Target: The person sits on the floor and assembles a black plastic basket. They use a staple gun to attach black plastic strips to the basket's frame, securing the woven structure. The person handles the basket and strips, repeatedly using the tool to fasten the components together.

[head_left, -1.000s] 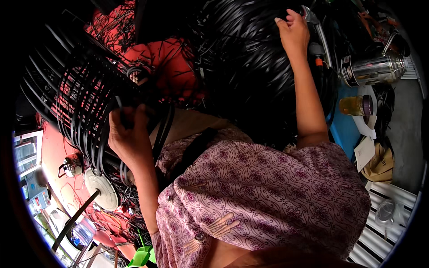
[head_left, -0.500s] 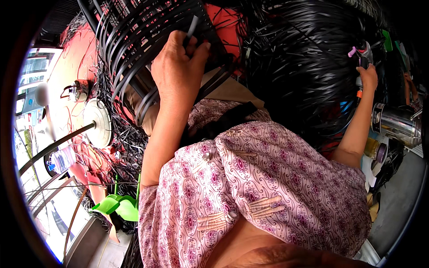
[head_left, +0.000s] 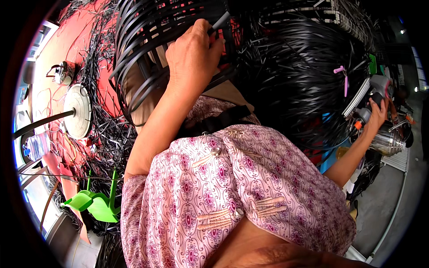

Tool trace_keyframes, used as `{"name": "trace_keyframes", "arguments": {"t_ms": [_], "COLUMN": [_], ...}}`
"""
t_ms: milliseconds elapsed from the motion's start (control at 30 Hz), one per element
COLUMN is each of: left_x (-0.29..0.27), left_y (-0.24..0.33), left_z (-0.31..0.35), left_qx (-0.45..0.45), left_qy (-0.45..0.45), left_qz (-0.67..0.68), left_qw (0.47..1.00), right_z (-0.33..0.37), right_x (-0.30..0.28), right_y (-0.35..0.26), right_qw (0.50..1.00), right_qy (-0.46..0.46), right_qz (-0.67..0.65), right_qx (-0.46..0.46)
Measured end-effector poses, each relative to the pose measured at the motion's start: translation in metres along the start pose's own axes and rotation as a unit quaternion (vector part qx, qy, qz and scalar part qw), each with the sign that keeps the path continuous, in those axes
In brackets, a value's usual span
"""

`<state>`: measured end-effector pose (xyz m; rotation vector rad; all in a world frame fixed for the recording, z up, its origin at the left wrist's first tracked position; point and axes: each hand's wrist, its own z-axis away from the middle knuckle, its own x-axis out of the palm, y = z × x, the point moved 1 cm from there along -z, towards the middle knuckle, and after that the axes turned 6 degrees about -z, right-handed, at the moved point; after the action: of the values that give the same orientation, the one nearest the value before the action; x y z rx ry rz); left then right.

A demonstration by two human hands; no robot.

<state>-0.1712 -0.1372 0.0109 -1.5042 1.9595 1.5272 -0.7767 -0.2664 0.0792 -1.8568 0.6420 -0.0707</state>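
Note:
Below my chest, in the upper middle, lies an open lattice of black plastic strips (head_left: 134,58), several of them curving out to its left. Over it is my left hand (head_left: 194,56), closed with its back toward me, and a dark grey strip end (head_left: 220,21) sticks up from its fingers. My right arm reaches far to the right, where my right hand (head_left: 377,114) is wrapped round the handle of a grey and red staple gun (head_left: 377,87). This has a long silver magazine and an orange fitting below. My left fingertips are partly hidden.
A large heap of loose black strips (head_left: 304,67) fills the space between my hands. A pink-handled tool (head_left: 345,80) lies on it. At left are a round pale disc on a rod (head_left: 78,111), a kettle (head_left: 62,72) and a green dustpan (head_left: 100,207). A steel pot (head_left: 389,142) stands right.
The staple gun in my right hand now shows more fully, farther right and lower, apart from the heap. My left hand stays closed, slightly higher and farther right in the view. The view has shifted.

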Motion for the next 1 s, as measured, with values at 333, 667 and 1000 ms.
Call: {"name": "trace_keyframes", "arguments": {"t_ms": [333,667,1000], "left_x": [-0.004,-0.006,-0.004], "left_y": [0.001,-0.001,0.001], "left_z": [-0.002,-0.003,-0.003], "left_qx": [0.009,-0.002,-0.005], "left_qy": [-0.005,-0.03,-0.021], "left_qz": [-0.032,-0.009,-0.009], "left_qw": [0.999,0.999,1.0], "right_z": [0.161,0.188,0.179], "right_x": [0.185,0.218,0.226], "right_y": [-0.121,-0.098,-0.1], "right_qw": [0.967,0.894,0.855], "right_qy": [-0.186,-0.425,-0.466], "right_qz": [-0.156,0.065,0.132], "right_qx": [0.076,-0.123,-0.183]}}
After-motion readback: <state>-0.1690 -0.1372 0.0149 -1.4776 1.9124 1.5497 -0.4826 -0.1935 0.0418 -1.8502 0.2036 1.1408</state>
